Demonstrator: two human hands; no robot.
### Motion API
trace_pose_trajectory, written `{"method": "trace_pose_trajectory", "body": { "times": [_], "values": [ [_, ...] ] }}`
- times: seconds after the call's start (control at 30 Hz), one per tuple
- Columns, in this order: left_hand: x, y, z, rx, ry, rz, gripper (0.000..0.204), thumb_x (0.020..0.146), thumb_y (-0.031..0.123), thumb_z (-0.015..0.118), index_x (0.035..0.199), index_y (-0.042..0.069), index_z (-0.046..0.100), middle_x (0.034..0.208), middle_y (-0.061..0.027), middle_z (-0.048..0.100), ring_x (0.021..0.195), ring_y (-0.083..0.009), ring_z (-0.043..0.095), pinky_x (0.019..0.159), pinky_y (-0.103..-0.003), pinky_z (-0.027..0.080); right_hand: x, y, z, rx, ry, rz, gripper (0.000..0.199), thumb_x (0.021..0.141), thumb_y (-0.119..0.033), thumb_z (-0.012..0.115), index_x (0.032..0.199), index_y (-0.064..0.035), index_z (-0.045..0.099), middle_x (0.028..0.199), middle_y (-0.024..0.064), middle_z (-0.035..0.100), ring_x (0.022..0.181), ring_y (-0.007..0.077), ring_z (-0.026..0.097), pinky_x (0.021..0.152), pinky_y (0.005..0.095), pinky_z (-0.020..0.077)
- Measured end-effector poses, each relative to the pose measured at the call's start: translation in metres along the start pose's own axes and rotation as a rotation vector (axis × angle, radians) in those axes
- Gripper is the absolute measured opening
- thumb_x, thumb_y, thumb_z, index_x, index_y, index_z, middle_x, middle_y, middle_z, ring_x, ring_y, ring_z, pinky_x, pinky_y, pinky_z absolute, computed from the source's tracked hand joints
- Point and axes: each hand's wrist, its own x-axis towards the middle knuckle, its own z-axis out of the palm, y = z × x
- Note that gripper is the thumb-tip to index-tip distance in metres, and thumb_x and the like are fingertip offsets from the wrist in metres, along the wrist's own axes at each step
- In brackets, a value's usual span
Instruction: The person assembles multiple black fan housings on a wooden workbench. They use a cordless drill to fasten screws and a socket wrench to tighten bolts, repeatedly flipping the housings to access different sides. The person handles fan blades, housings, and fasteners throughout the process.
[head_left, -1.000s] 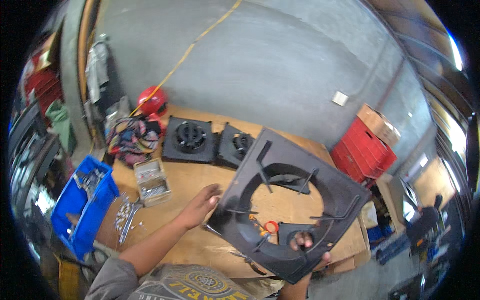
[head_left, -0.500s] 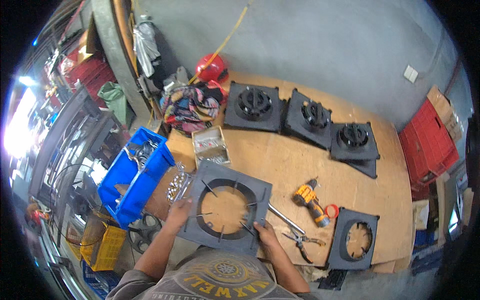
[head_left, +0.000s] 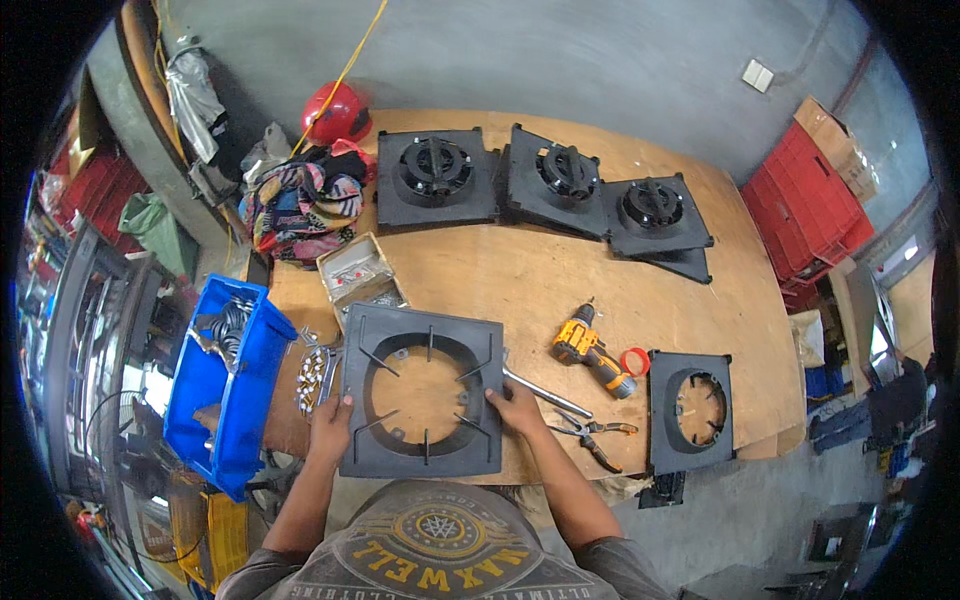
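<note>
A black square stove grate [head_left: 480,452] with a round opening and several inward prongs is in front of me, at the near edge of the table. My left hand [head_left: 330,430] is closed on its left edge, thumb on top. On the opposite edge my right hand [head_left: 517,408] grips it too; the fingers under it are hidden. Through the opening the wooden tabletop shows. A metal rod [head_left: 548,393] sticks out from beside the right edge. Close to my right hand lie pliers [head_left: 592,430] with orange-and-black handles. Loose bolts [head_left: 311,378] lie beyond my left hand.
Three black units with round centres [head_left: 400,208] stand along the back. To the right are an orange drill [head_left: 580,342], a red ring [head_left: 634,362] and another square grate [head_left: 661,410]. A blue bin [head_left: 262,352], parts box [head_left: 362,268] and cloth pile [head_left: 300,205] are left.
The grate was turned at an angle and now sits nearly square to me, both hands still on its edges. My view has swung right, and a person now shows at the far right.
</note>
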Motion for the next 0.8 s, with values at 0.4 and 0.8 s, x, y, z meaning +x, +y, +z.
{"method": "trace_pose_trajectory", "body": {
  "times": [0.4, 0.8],
  "values": [
    [0.007, -0.028, 0.007, 0.010, -0.060, 0.080, 0.033, 0.101, 0.027, 0.053, 0.098, -0.004, 0.063, 0.075, -0.0138, 0.060, 0.068, -0.0233, 0.052, 0.067, -0.040, 0.042, 0.009, 0.003, -0.053, -0.245, 0.485, -0.046, 0.048, 0.083, -0.026, 0.069, 0.122, 0.0001, 0.060, 0.120, 0.0237, 0.061, 0.113, 0.0369, 0.057, 0.100, 0.0418, 0.0436],
    [0.021, -0.039, 0.054, -0.273, -0.428, -0.019, 0.030, 0.100, 0.018, 0.053, 0.122, -0.003, 0.056, 0.109, -0.0122, 0.066, 0.098, -0.0214, 0.061, 0.089, -0.035, 0.047, -0.099, 0.083, -0.064, -0.859, 0.737, 0.038, 0.046, 0.093, -0.028, 0.059, 0.133, -0.0046, 0.052, 0.137, 0.0238, 0.047, 0.131, 0.0499, 0.038, 0.109, 0.0570, 0.0305]
  ]
}}
